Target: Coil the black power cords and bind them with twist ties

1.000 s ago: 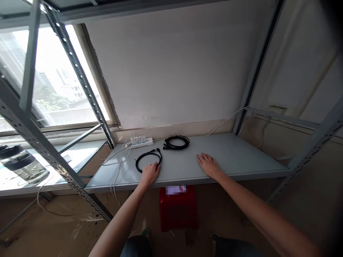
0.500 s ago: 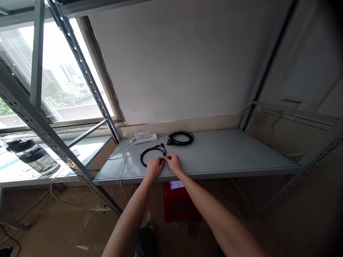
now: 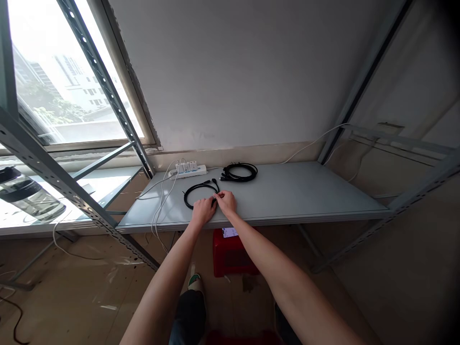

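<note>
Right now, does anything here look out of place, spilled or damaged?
The wall edge beside the window frame looks ragged, as if chipped. White cables trail loosely over the front edge of the gray shelf. No spill stands out. The visible part of the nearer black cable coil, at the left hand and right hand, looks undamaged.

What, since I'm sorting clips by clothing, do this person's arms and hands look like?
The left hand and right hand are bare, with no gloves. The left forearm and right forearm are tapering and uncovered: no sleeve, watch or bracelet shows. Whether there are rings, I cannot tell.
</note>
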Motion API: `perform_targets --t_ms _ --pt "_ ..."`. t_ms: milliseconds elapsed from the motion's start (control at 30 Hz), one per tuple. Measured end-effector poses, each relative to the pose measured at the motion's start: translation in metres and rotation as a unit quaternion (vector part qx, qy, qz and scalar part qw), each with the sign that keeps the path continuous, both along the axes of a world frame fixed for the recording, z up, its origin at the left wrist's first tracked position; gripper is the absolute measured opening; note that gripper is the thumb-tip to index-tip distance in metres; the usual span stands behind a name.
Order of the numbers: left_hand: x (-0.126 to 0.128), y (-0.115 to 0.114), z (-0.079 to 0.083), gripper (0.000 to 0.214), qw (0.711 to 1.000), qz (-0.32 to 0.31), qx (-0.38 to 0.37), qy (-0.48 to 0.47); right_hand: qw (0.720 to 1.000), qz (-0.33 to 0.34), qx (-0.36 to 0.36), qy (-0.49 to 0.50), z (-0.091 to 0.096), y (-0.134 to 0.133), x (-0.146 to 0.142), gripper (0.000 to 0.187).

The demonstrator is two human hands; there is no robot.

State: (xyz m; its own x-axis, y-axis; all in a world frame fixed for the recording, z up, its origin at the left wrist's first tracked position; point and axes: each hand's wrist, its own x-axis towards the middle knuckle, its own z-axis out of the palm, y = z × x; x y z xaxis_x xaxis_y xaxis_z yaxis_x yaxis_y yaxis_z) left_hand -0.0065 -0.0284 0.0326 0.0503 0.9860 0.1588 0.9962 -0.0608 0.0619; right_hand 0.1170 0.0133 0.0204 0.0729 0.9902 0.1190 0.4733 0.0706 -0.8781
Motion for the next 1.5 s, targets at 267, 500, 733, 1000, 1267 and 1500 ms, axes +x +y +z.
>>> perform_targets --t_ms 267,500,733,1000,1267,1500 --pt "0.0 0.0 0.002 0.056 1.0 0.002 -0.003 -0.011 0.998 0.019 0.054 0.034 -0.007 0.001 -0.001 0.017" --pt "0.001 0.0 0.0 0.057 1.0 0.002 -0.012 -0.019 0.996 0.058 0.068 0.004 -0.012 0.006 0.003 0.023" --pt "0.001 -0.001 0.001 0.053 1.0 -0.011 -0.007 0.004 0.99 0.106 0.079 -0.042 -0.007 0.004 0.008 0.024" --pt "0.0 0.0 0.0 0.053 1.0 0.0 -0.009 -0.01 0.992 0.099 0.072 0.026 -0.012 0.006 0.007 0.017" --pt "0.001 -0.002 0.003 0.048 1.0 0.003 -0.009 -0.019 0.994 0.066 0.089 0.025 -0.019 0.01 0.004 0.017" --pt "-0.001 0.0 -0.001 0.053 1.0 -0.006 0.01 -0.005 0.991 0.076 0.093 0.051 -0.02 0.013 0.004 0.011"
